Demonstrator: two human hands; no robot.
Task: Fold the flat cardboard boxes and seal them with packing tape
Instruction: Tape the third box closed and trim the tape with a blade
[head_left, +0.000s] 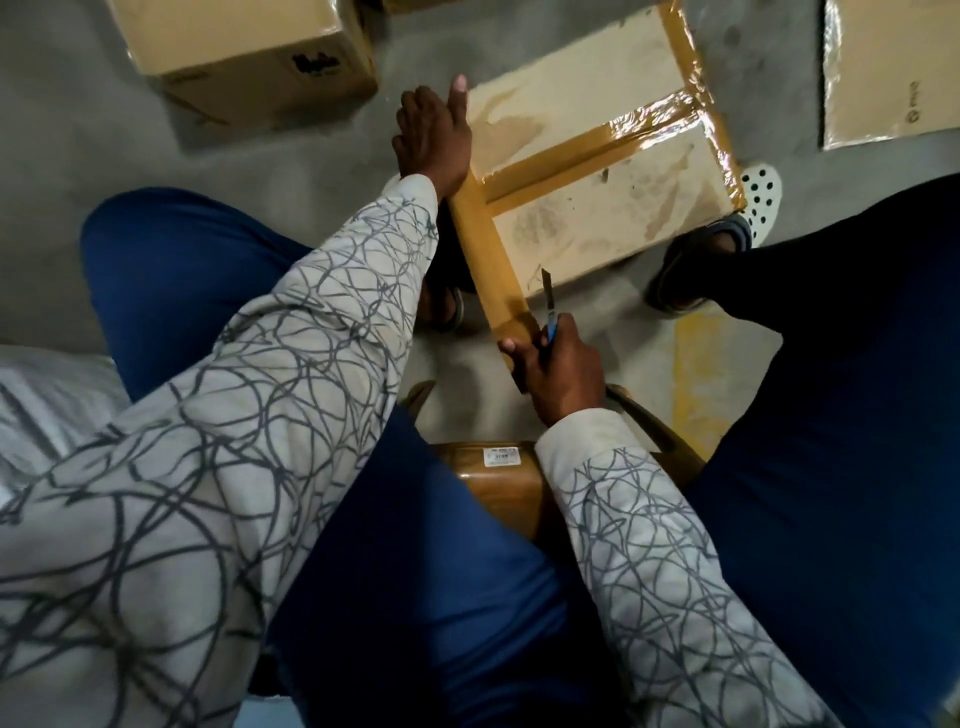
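A folded cardboard box (597, 104) stands on the floor between my feet, its top seam and edges covered with brown packing tape (488, 244). My left hand (434, 132) lies flat on the box's near left edge, fingers straight, pressing the tape down. My right hand (556, 371) grips a blue-handled utility knife (549, 306), blade pointing up toward the box, while its thumb pinches the loose end of the tape strip that stretches off the box corner.
A sealed cardboard box (244, 57) sits on the concrete floor at the upper left. A taped flat carton (888, 73) lies at the upper right. A wooden stool (493, 483) is under me. My sandalled foot (696, 265) touches the box's right corner.
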